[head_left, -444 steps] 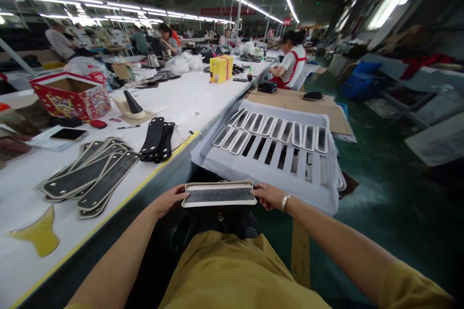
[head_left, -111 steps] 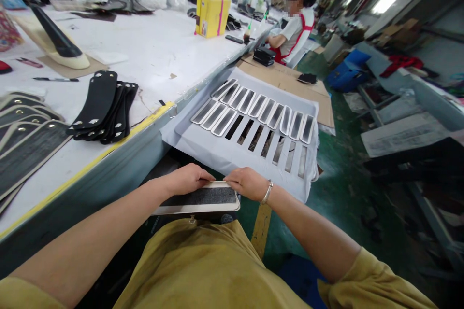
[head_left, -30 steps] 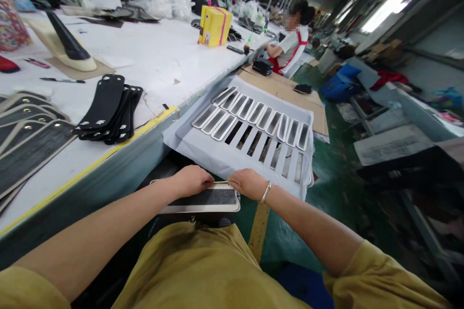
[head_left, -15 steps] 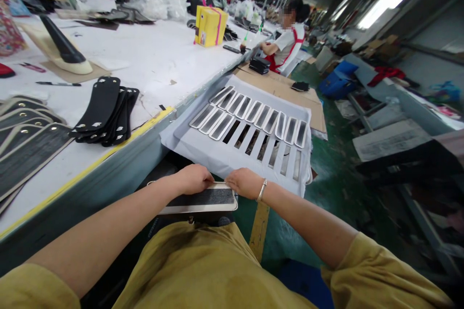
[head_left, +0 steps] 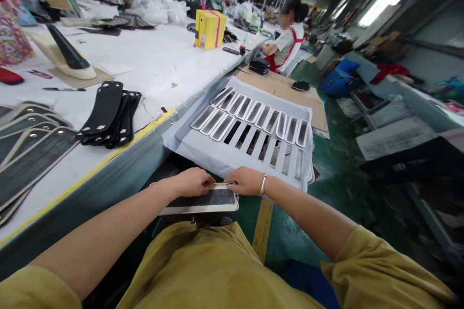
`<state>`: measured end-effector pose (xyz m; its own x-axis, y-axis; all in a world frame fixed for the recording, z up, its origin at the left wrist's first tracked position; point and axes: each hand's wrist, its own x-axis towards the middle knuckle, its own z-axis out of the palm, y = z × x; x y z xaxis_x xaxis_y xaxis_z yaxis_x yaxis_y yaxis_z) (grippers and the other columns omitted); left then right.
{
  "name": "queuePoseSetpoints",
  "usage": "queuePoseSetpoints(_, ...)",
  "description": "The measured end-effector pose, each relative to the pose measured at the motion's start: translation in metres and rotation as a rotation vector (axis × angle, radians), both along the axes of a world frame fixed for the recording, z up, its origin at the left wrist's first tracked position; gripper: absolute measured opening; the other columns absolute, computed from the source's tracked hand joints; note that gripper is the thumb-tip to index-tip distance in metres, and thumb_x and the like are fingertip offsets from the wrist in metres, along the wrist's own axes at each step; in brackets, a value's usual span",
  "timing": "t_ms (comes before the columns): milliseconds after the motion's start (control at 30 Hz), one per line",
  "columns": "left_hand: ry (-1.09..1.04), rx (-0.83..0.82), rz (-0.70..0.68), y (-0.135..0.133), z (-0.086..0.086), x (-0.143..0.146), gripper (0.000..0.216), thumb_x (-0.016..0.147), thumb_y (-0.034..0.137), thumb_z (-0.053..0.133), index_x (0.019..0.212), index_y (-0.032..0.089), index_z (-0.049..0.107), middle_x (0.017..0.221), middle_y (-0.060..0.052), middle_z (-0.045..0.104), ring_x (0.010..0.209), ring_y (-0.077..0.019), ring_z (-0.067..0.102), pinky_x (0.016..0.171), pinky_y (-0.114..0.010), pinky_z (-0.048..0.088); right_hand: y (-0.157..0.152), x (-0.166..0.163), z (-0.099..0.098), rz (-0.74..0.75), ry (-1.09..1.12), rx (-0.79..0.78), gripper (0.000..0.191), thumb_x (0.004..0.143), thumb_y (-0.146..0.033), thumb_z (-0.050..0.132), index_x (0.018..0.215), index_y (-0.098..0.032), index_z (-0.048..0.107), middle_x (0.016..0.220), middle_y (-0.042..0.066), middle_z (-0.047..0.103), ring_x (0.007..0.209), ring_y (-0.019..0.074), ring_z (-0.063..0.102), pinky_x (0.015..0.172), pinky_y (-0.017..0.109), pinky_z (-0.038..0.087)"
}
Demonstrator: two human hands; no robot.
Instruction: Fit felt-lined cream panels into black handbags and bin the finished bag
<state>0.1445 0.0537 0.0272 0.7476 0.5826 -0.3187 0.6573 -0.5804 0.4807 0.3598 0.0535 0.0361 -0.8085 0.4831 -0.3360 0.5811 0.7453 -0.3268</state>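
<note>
In front of my body lies a long dark panel with a pale border and rounded corners [head_left: 213, 199]. My left hand [head_left: 194, 182] is closed on its far edge, fingers bent over the rim. My right hand [head_left: 243, 181], with a bracelet at the wrist, pinches the same edge close to the right corner. A short stretch of edge shows between the two hands. My left forearm hides the panel's left part. Just beyond my hands, a pale sheet with slots [head_left: 203, 152] carries rows of small dark strips with light borders [head_left: 237, 106].
On the white table [head_left: 145, 65] at left are stacked black straps [head_left: 105, 111], larger grey panels [head_left: 34, 159], a pen [head_left: 64, 89] and a yellow box [head_left: 209, 29]. The table's yellow-taped edge [head_left: 119, 147] runs beside my left arm. A seated co-worker [head_left: 284, 43] is farther off.
Both hands keep hold of the panel's far edge, with slight finger shifts. The right thumb and fingers sit a little farther over the rim. The whole view has shifted slightly.
</note>
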Motion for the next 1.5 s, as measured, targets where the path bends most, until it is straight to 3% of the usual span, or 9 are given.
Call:
queuePoseSetpoints(300,-0.050,-0.040,0.037,-0.001,-0.006,-0.004,0.038,0.076,0.023,0.049,0.109,0.021,0.067,0.095,-0.005,0.072,0.080,-0.0200,0.064,0.069,-0.024,0.044,-0.001,0.005,-0.007,-0.182,0.107,-0.095,0.032,0.078,-0.012,0.047,0.099,-0.018,0.070,0.092,0.003,0.070,0.082,0.0151,0.060,0.075,0.023,0.042)
queuePoseSetpoints(467,-0.096,-0.075,0.049,-0.004,-0.010,-0.007,0.037,0.081,0.027,0.046,0.111,0.019,0.065,0.097,-0.005,0.072,0.083,-0.0189,0.064,0.072,-0.023,0.045,-0.003,0.004,-0.003,-0.231,0.108,-0.123,0.032,0.076,-0.010,0.047,0.093,-0.020,0.073,0.083,0.000,0.071,0.070,0.0124,0.059,0.068,0.021,0.040)
queuePoseSetpoints(800,-0.155,-0.165,0.049,-0.001,-0.010,-0.010,0.040,0.082,0.028,0.045,0.117,0.018,0.062,0.105,-0.005,0.070,0.090,-0.0188,0.063,0.079,-0.024,0.044,-0.011,0.004,-0.002,-0.284,0.121,-0.048,0.031,0.079,-0.013,0.046,0.094,-0.020,0.072,0.085,0.001,0.071,0.074,0.0133,0.060,0.070,0.021,0.041)
queuePoseSetpoints(933,-0.156,-0.307,0.017,0.010,-0.006,-0.034,0.043,0.076,0.023,0.050,0.117,0.019,0.062,0.108,0.001,0.069,0.095,-0.0174,0.062,0.083,-0.021,0.043,-0.011,0.003,-0.004,-0.248,0.095,-0.005,0.031,0.081,-0.014,0.044,0.094,-0.018,0.072,0.091,0.003,0.071,0.079,0.0158,0.061,0.073,0.023,0.041)
queuePoseSetpoints(1067,-0.123,-0.503,0.163,0.018,-0.002,-0.077,0.048,0.070,0.020,0.050,0.117,0.019,0.061,0.110,0.003,0.068,0.099,-0.0182,0.061,0.087,-0.022,0.043,-0.007,0.004,-0.006,-0.237,0.112,-0.023,0.031,0.080,-0.015,0.044,0.094,-0.018,0.072,0.092,0.004,0.071,0.083,0.0174,0.062,0.076,0.024,0.042)
queuePoseSetpoints(1200,-0.164,-0.581,0.276,0.014,-0.002,-0.110,0.047,0.067,0.020,0.053,0.113,0.017,0.064,0.108,0.001,0.069,0.099,-0.0198,0.061,0.089,-0.024,0.043,-0.004,0.004,-0.005,-0.219,0.147,-0.057,0.032,0.078,-0.016,0.043,0.090,-0.019,0.072,0.086,0.002,0.071,0.077,0.0162,0.061,0.073,0.024,0.042)
queuePoseSetpoints(1500,-0.302,-0.619,0.436,0.002,-0.018,-0.122,0.047,0.065,0.024,0.058,0.110,0.012,0.065,0.103,-0.004,0.070,0.095,-0.0212,0.062,0.089,-0.030,0.045,-0.004,0.004,-0.007,-0.250,0.142,-0.082,0.033,0.078,-0.019,0.044,0.094,-0.019,0.072,0.091,0.004,0.071,0.083,0.0179,0.063,0.076,0.024,0.043)
